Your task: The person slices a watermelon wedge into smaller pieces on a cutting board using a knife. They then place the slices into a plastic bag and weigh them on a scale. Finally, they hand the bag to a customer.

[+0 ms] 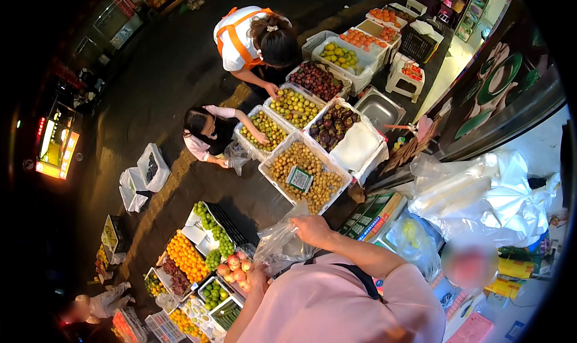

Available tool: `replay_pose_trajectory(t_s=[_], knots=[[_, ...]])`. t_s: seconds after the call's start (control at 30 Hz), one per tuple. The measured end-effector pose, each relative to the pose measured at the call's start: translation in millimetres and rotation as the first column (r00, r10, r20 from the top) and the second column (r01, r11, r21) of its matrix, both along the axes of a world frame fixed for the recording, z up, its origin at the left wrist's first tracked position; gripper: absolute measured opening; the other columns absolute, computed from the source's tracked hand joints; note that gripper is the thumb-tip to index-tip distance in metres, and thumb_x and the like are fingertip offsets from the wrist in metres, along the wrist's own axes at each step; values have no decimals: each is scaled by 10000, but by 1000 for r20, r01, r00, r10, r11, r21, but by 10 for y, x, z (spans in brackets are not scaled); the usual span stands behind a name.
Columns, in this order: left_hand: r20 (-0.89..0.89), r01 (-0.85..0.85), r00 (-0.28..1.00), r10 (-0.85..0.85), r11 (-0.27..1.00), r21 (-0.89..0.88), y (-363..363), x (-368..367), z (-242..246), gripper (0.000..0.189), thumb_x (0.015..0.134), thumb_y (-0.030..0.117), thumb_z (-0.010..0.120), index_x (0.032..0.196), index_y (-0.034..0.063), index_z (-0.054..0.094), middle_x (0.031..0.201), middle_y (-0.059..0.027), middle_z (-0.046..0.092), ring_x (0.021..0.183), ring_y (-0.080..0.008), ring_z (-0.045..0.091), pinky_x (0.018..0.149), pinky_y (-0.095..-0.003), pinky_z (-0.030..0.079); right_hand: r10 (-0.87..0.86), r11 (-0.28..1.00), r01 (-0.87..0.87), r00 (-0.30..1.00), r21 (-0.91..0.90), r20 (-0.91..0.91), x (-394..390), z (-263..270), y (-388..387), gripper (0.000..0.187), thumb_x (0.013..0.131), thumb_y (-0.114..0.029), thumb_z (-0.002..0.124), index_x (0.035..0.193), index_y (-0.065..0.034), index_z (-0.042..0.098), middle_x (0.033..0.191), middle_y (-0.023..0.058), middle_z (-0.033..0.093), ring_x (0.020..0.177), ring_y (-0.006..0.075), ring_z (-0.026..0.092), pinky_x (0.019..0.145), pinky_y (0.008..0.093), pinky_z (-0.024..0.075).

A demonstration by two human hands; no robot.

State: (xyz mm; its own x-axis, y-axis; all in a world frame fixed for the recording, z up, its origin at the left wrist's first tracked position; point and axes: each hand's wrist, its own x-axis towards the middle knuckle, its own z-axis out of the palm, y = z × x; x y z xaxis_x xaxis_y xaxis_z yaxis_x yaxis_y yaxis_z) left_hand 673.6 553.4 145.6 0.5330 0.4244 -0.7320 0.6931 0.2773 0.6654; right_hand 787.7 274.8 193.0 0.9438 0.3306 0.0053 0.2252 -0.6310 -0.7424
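A clear plastic bag (281, 244) is stretched between my two hands in front of my chest. My right hand (309, 229) pinches its upper edge, near the corner of a white crate of small tan round fruits (327, 181). With my left hand (258, 275) I grip the bag's lower side, beside a pile of pink-red pomegranates (235, 271). The bag looks empty. A card with a printed code (299, 179) lies on the tan fruits. Past that crate stand crates of yellow-green fruits (295, 108) and dark purple mangosteens (331, 126).
Two people (257, 36) (203, 129) reach into the yellow-green fruit crates; the nearer one holds a plastic bag. Green grapes (212, 230) and oranges (186, 255) lie lower left. A scale with a bagged item (412, 239) and a heap of plastic bags (478, 199) are at the right.
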Motion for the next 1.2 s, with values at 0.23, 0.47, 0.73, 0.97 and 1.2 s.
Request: replay_pose_trajectory(t_s=[0.23,0.47,0.73,0.97,1.2], knots=[[81,-142,985,150,985,-99,198,63,-132,183,939,-1,542,1087,52,635,914,-63,663,770,-202,627,635,-368,536,-160,976,179,975,-121,154,135,-96,-318,226,824,-65,641,1043,-57,697,988,141,616,888,334,643,770,440,526],[-24,-131,991,131,931,-340,255,178,-17,173,963,85,518,1090,91,636,936,-28,632,804,-211,603,640,-421,536,-512,851,525,834,14,-204,163,-101,-423,212,859,-76,635,1058,-46,699,961,186,669,893,398,653,793,448,528],[-110,-309,948,298,781,-543,-226,565,666,217,1017,180,467,1039,61,648,981,-79,701,780,-156,628,663,-296,543,-15,-12,974,226,226,-974,133,-716,-697,132,930,-108,562,934,-28,667,811,81,666,713,248,656,656,417,569],[-104,-204,978,182,938,-281,-503,589,790,388,982,491,530,893,130,642,624,41,523,493,-113,421,437,-278,321,-283,331,898,389,291,-877,141,-24,-716,234,894,-303,640,813,-84,630,681,-2,545,593,129,521,501,319,366],[-149,-103,986,74,975,-199,-612,676,971,571,945,674,445,871,127,587,523,73,271,442,-108,238,452,-300,192,-417,720,655,671,227,-612,12,9,-476,634,949,-552,525,623,-9,564,605,68,565,594,198,527,623,372,418]])
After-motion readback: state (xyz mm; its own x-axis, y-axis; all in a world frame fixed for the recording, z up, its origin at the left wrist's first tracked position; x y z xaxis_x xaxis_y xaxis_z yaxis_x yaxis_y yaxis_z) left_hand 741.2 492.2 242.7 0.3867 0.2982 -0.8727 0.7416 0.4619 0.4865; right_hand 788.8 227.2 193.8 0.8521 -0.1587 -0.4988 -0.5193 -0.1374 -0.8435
